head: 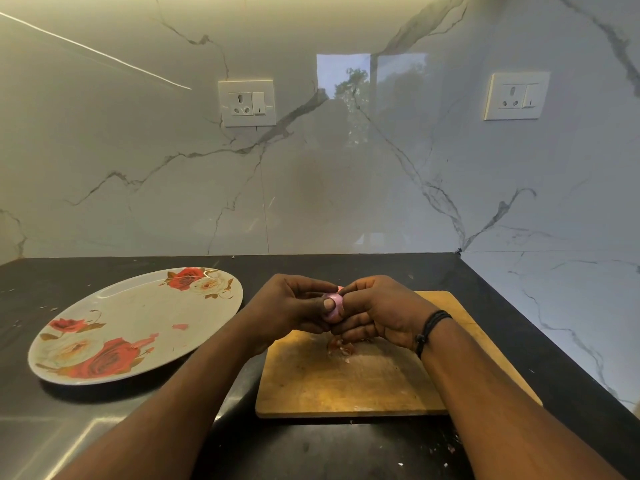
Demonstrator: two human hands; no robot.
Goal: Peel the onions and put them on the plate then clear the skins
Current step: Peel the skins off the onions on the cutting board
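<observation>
Both the left hand (294,306) and right hand (377,311) pinch one small purple onion (334,306), seemingly almost peeled; the flowered oval plate (114,303) holds no onions, skins (341,348) lie on the wooden board (346,382)

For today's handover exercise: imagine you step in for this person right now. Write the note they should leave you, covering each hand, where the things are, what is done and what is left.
Left hand: grips the onion, thumb on its front.
Right hand: fingers pinch the same onion from the other side.
Onion: held above the far edge of the board, purple and glossy, so seemingly mostly peeled.
Skins: a small pile on the board below the hands.
Plate: on the counter to the left, no onion on it, only a small pink scrap.
Done: most of this onion's peeling.
Left: finish it, put it on the plate, clear the skins.
</observation>
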